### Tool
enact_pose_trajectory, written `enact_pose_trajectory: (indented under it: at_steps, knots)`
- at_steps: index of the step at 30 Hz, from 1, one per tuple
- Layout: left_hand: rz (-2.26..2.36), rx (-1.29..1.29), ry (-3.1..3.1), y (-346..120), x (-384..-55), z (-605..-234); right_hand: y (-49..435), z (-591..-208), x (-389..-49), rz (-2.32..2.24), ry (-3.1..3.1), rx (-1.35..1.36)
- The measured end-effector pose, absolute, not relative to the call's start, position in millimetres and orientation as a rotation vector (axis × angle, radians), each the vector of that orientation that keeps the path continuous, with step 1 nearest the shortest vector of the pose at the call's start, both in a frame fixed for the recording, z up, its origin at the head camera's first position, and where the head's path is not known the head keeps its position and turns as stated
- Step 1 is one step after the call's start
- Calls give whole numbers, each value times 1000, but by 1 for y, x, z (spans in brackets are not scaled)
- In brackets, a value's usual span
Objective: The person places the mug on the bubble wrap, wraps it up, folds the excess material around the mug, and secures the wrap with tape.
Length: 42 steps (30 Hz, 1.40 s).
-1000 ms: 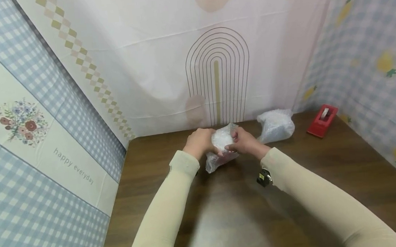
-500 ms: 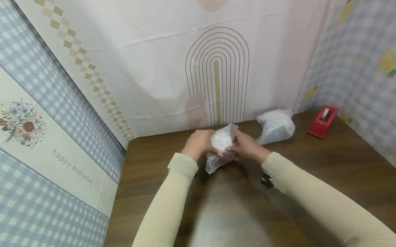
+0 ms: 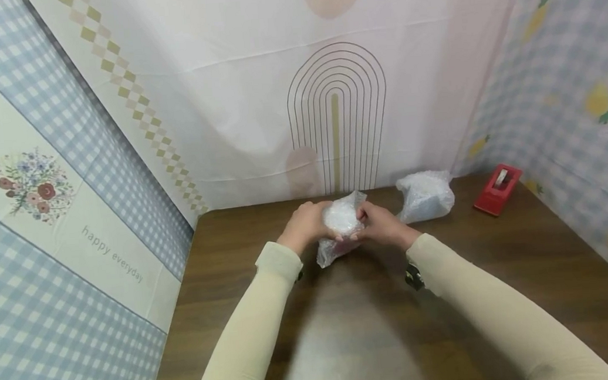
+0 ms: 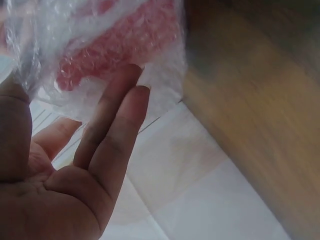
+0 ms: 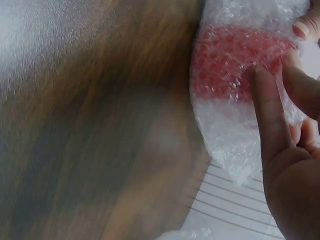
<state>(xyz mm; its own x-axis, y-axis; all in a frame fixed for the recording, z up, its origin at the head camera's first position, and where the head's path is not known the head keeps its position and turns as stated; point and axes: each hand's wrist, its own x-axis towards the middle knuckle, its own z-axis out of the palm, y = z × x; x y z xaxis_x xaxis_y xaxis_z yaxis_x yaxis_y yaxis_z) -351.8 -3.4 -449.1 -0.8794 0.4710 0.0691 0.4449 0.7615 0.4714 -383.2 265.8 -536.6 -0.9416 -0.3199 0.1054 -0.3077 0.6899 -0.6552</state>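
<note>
A bubble-wrapped package sits near the table's back edge between both hands, its top whitish. Something red inside shows through the bubble wrap in both wrist views; its kind cannot be told. My left hand grips the package from the left, thumb on the near side. In the left wrist view, two fingertips lie against the wrap. From the right, my right hand holds the package with curled fingers and thumb, pressing the plastic. Some fingers are hidden behind the package in the head view.
Another bubble-wrapped package, bluish inside, stands at the back right. Farther right is a red tape dispenser with a roll in it. The wooden table is bordered by a hanging white cloth behind and checked cloth at both sides.
My right hand and forearm have shifted slightly, and the right thumb sits lower on the wrap. Both hands keep holding the package, which stays in nearly the same place.
</note>
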Motion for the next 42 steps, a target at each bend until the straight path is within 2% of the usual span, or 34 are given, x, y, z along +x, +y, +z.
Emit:
enact_pose_trajectory:
  at_steps: [3, 5, 10, 14, 16, 20, 21, 24, 27, 28, 35, 40, 42]
  knots:
    - [740, 764, 2905, -4, -352, -450, 251, -516, -369, -1116, 2892, -495]
    - [735, 761, 2914, -4, -354, -450, 254, -530, -380, -1116, 2938, -496]
    - [702, 721, 2954, -3, -358, -451, 270, -589, -434, -1097, 3018, -508]
    - [716, 701, 2946, -3, -361, -451, 271, -603, -448, -1117, 3001, -489]
    - [726, 699, 2935, -4, -364, -451, 262, -590, -438, -1111, 2991, -428]
    - [665, 717, 2954, -7, -374, -454, 228, -526, -389, -1118, 2924, -334]
    - [663, 745, 2963, -10, -391, -469, 221, -511, -377, -1131, 2914, -325]
    - [633, 734, 2955, -13, -402, -474, 201, -481, -350, -1140, 2894, -299]
    - [637, 696, 2929, -17, -407, -477, 191, -476, -341, -1123, 2906, -280]
    - [604, 671, 2932, -16, -392, -460, 188, -476, -340, -1120, 2908, -273]
    - [536, 658, 3023, -24, -440, -507, 176, -478, -343, -1187, 2901, -269]
    - [523, 615, 3029, -28, -452, -519, 170, -482, -344, -1248, 2876, -228]
    - [559, 587, 2999, -27, -433, -500, 171, -483, -345, -1265, 2870, -212]
